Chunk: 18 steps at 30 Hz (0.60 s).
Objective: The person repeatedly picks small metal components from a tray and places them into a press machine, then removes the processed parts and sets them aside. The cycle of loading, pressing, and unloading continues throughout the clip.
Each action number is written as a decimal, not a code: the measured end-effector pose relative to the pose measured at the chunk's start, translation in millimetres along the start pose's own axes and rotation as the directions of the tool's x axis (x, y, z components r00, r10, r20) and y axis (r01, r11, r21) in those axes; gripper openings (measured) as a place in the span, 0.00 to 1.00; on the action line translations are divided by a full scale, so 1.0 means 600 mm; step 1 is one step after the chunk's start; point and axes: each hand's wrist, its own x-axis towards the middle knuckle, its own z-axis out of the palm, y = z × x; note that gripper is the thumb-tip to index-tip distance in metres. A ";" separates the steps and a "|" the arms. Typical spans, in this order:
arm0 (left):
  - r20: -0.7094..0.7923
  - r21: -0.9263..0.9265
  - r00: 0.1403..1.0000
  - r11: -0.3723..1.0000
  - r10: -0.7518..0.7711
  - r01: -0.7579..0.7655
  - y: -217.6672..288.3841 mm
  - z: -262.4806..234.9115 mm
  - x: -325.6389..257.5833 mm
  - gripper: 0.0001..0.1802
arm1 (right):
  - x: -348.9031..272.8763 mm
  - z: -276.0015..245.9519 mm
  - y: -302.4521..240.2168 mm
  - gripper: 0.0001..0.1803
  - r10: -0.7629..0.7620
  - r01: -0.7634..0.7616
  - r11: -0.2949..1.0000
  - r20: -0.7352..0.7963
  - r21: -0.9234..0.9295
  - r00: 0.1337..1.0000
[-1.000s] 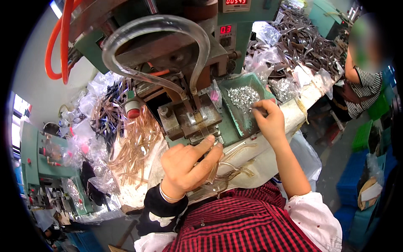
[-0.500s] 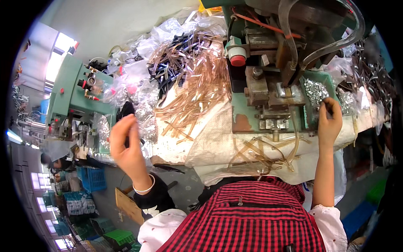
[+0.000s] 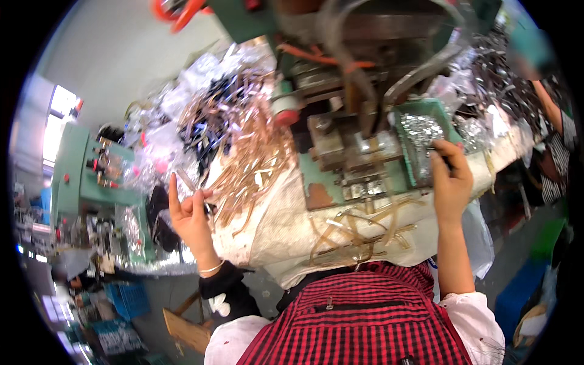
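My left hand [image 3: 191, 213] is raised at the left edge of a heap of thin copper-coloured strips [image 3: 249, 158], with the index finger up and the thumb and other fingers pinched on one strip. My right hand [image 3: 450, 176] rests at the front of a green tray [image 3: 406, 152] full of small shiny metal parts, its fingers curled on the parts; what it holds is hidden. Between the hands stands a green press machine [image 3: 347, 109] with a clear hose [image 3: 426, 61].
A white cloth [image 3: 286, 231] covers the bench front, with loose bent strips [image 3: 359, 231] lying on it. Clear plastic bags [image 3: 164, 140] pile up at the left. Another green machine [image 3: 91, 176] stands further left. A person in a striped top [image 3: 556, 152] sits at the right.
My view has swung to the left. My left hand left the press, moved out to the left and came back up to the strip heap. My right hand stays at the tray.
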 end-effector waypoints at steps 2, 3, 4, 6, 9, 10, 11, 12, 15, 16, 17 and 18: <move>0.184 -0.009 0.980 0.997 -0.078 0.081 0.012 0.017 0.012 0.25 | 0.015 0.023 -0.071 0.13 -0.214 0.216 0.976 0.067 -0.026 0.975; 0.286 -0.010 0.954 0.995 -0.092 0.099 0.013 0.031 0.018 0.22 | 0.027 0.038 -0.097 0.14 -0.271 0.271 0.963 0.056 0.000 0.961; 0.334 -0.077 0.938 0.990 -0.089 0.121 -0.011 0.043 0.020 0.18 | 0.037 0.057 -0.106 0.16 -0.256 0.253 0.966 0.053 0.043 0.965; 0.403 -0.109 0.907 0.978 -0.121 0.179 0.009 0.097 -0.002 0.18 | 0.047 0.104 -0.094 0.18 -0.166 0.152 0.966 0.050 0.209 0.985; 0.289 -0.140 0.955 0.985 -0.061 0.106 0.008 0.142 -0.041 0.15 | 0.028 0.128 -0.102 0.19 0.000 -0.030 0.929 0.080 0.368 0.997; 0.219 -0.107 0.968 0.983 -0.124 0.150 0.024 0.153 -0.045 0.14 | 0.025 0.125 -0.101 0.19 0.048 -0.081 0.905 0.088 0.417 0.995; 0.145 -0.076 0.972 0.977 -0.185 0.197 0.042 0.165 -0.045 0.14 | 0.024 0.122 -0.102 0.20 0.095 -0.130 0.875 0.098 0.466 0.991; 0.090 -0.195 0.994 0.977 -0.070 0.086 0.059 0.177 -0.046 0.16 | 0.026 0.124 -0.108 0.20 0.129 -0.169 0.831 0.111 0.529 0.985; 0.043 0.012 0.955 0.956 0.292 -0.293 0.102 0.171 -0.043 0.14 | 0.030 0.122 -0.125 0.23 0.152 -0.249 0.802 0.218 0.543 0.964; 0.001 -0.151 0.967 0.956 0.253 -0.250 0.133 0.181 -0.053 0.10 | 0.029 0.119 -0.141 0.24 0.220 -0.383 0.693 0.326 0.611 0.919; -0.034 -0.212 0.950 0.927 0.310 -0.310 0.160 0.190 -0.058 0.07 | 0.033 0.118 -0.150 0.24 0.215 -0.385 0.681 0.333 0.623 0.918; -0.017 -0.203 0.939 0.918 0.344 -0.340 0.182 0.194 -0.070 0.05 | 0.034 0.115 -0.152 0.25 0.220 -0.394 0.665 0.338 0.634 0.915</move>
